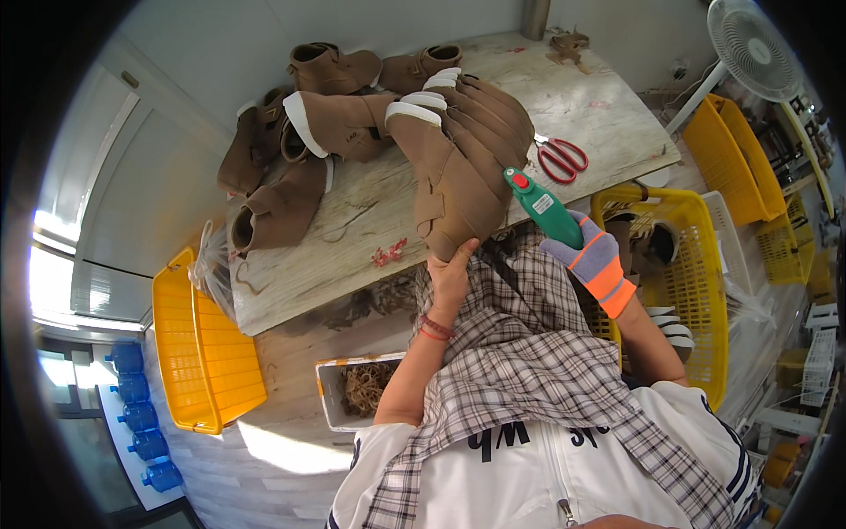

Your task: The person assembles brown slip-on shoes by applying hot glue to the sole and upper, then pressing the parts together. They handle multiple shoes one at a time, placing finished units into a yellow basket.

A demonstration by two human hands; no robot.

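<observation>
My bare left hand [448, 278] grips the heel end of a brown boot [445, 189] with a white toe edge, its thumb on top. That boot is the nearest of a row of several like it, packed side by side on the table. My right hand [592, 251], in a grey and orange glove, is closed round a green handheld tool [544, 207] with a red button. The tool's far end is close to the boot's right side; whether they touch I cannot tell. Red-handled scissors [561, 160] lie just beyond the tool.
More brown boots [280, 207] lie at the left of the table [608, 115]. Yellow baskets stand at left [207, 353] and right [716, 291], the right one holding boots. A bin of brown scraps [366, 388] sits below the table. A white fan [756, 48] stands at far right.
</observation>
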